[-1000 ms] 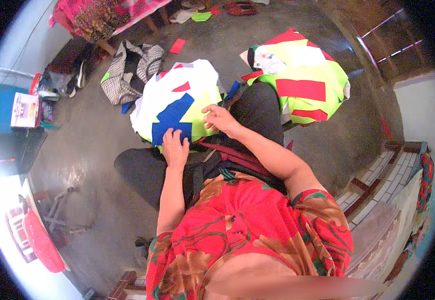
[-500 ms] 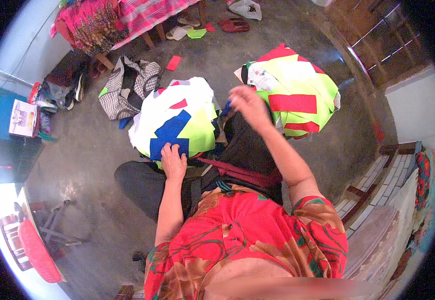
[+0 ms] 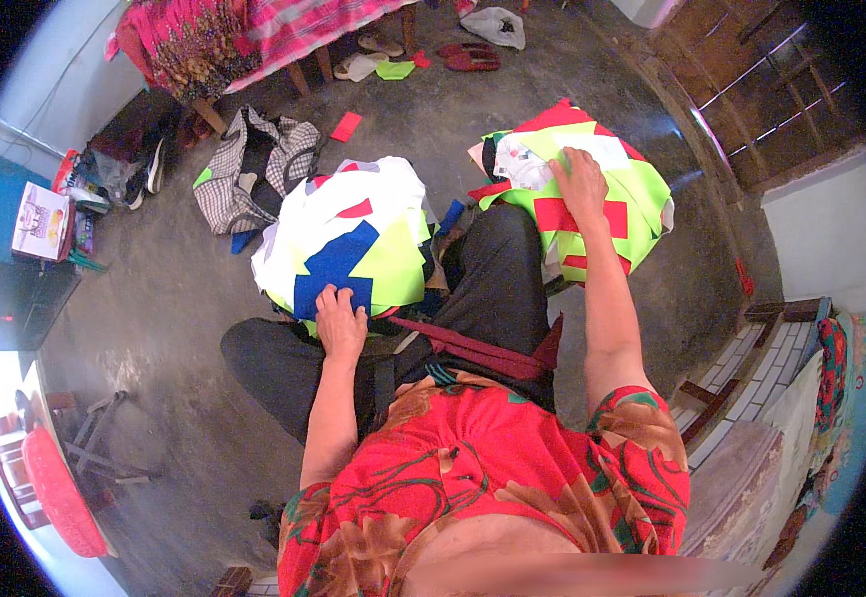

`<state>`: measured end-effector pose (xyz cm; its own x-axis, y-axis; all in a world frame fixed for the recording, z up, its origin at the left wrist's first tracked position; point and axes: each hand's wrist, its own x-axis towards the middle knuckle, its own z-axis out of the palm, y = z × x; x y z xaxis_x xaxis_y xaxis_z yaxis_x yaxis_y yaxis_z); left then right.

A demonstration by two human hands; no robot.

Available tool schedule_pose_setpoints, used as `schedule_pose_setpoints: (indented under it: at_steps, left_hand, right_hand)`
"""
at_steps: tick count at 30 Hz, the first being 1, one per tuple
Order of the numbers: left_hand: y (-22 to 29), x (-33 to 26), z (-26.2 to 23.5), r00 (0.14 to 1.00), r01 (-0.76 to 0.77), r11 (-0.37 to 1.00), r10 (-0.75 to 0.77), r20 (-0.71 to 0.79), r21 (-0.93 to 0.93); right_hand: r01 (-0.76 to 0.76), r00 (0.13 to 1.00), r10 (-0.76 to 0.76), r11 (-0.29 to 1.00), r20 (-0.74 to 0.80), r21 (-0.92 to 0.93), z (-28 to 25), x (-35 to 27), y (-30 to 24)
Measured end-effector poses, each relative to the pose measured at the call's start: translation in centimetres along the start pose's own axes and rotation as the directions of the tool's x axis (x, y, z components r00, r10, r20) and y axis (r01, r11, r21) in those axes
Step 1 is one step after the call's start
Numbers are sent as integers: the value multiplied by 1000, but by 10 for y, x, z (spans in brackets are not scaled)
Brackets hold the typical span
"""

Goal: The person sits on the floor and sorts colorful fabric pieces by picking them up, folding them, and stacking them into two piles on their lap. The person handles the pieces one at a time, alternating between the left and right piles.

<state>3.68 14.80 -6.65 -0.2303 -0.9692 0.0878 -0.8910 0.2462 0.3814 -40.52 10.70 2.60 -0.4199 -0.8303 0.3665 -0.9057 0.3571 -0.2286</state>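
Two heaps of cut cloth pieces stand on the floor in front of me. On the left heap, white, yellow-green and blue pieces lie on top. My left hand rests on its near side, fingers stretched over a dark blue cloth piece. The right heap is mostly yellow-green with red and white pieces. Over its top lies my right hand, fingers extended and apart, near a red cloth piece. Whether its fingertips press on a piece is too small to tell.
A checked cloth lies beyond the left heap, with a small red scrap nearby. Shoes and a white plastic bag lie farther off. A red chair stands at the left, a wooden-framed bench at the right.
My right hand has moved right, from the gap between the heaps onto the right heap. A red piece now shows at that heap's left edge. My left hand stays on the blue piece.
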Motion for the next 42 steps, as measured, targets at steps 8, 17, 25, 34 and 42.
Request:
schedule_pose_setpoints:
  at_steps: [8, 17, 25, 34, 42]
  left_hand:
    - [-1, -1, 0, 1000, -3, 1000, 3, -3, -14]
    - [0, 0, -3, 1000, 12, 1000, -12, 17, 1]
    - [0, 3, 0, 1000, 16, 999, -16, 2, -48]
    - [-4, 4, 6, 999, 31, 998, -33, -34, -58]
    - [-6, 3, 5, 997, -2, 998, -3, -73, -68]
  right_hand:
    - [88, 995, -84, 994, 47, -71, -6, 6, 10]
    - [-168, 986, 168, 981, -9, -98, -6, 10, 2]
    - [-171, 912, 332, 841, -241, 513, -9, 19, 30]
    - [-323, 904, 72, -532, 422, 783, 7, -24, -68]
    - [-755, 556, -452, -627, 698, 195, 75, -100, -150]
